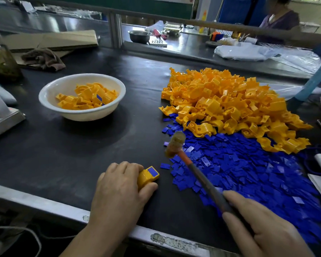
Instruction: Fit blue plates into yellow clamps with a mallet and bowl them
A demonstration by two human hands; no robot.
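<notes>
Plainly your left hand point(119, 188) gripped the yellow clamp point(145, 179), blue plate point(152, 171) up — the mallet point(175, 145), clenched in your right hand point(263, 225), hung just right of that hand.

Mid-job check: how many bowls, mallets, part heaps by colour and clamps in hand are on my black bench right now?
White bowl: 1
Mallet, in the right hand: 1
Yellow clamp heap: 1
Blue plate heap: 1
Plated clamp, in the left hand: 1
Total: 5
Pieces inside the heaps and bowl are too many to count.
</notes>
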